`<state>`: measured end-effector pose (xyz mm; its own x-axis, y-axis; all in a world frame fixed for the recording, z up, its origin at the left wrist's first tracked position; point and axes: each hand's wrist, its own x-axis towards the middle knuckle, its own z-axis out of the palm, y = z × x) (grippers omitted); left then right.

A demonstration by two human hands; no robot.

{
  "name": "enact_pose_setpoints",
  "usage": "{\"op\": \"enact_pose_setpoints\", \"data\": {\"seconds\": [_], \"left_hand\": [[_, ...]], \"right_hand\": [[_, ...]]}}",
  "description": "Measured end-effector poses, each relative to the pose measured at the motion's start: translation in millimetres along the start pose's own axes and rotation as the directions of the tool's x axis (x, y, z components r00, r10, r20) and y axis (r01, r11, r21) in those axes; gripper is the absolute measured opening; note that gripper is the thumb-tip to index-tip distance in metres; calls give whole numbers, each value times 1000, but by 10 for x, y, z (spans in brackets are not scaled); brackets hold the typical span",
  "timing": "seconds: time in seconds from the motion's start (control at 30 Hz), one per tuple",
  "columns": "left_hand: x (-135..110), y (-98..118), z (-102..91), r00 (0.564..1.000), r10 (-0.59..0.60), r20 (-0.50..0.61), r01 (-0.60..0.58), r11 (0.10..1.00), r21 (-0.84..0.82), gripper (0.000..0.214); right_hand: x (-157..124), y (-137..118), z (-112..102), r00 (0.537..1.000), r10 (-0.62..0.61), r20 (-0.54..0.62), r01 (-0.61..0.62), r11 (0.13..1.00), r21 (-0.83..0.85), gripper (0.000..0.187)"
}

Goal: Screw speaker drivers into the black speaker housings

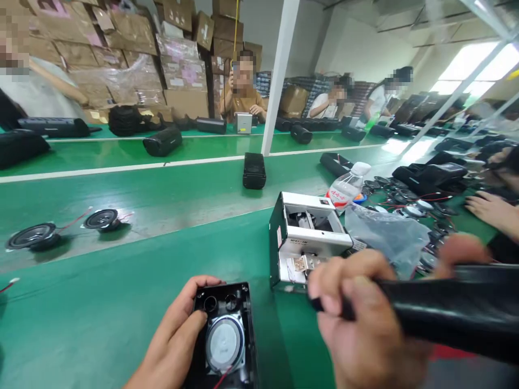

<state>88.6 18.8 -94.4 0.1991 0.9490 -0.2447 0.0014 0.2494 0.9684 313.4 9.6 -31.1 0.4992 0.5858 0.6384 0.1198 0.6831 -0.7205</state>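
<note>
My left hand grips the left edge of a black speaker housing at the bottom centre, with the fingers curled over its top corner. A round silver speaker driver sits inside the housing, with red and black wires at its lower edge. My right hand is closed round a thick black tool that runs off to the right, with its tip just right of the housing. A white and black metal box machine stands directly behind my right hand.
Two loose speaker drivers lie on the grey conveyor belt at left. A black speaker stands mid-table. A plastic bottle, a clear bag and several drivers lie at right, near another person's hand. People sit across the table.
</note>
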Motion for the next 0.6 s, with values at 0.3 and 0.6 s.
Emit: {"op": "enact_pose_setpoints", "data": {"seconds": [0.3,0.6], "left_hand": [[212,197,-15,919,388,67,-380,831,405,46],[-303,717,-124,753,168,636,-641,406,651,71]], "right_hand": [[314,71,-234,1000,-26,6,27,982,-187,64],[-144,-3,-787,917,231,326,-270,960,80,10]]}}
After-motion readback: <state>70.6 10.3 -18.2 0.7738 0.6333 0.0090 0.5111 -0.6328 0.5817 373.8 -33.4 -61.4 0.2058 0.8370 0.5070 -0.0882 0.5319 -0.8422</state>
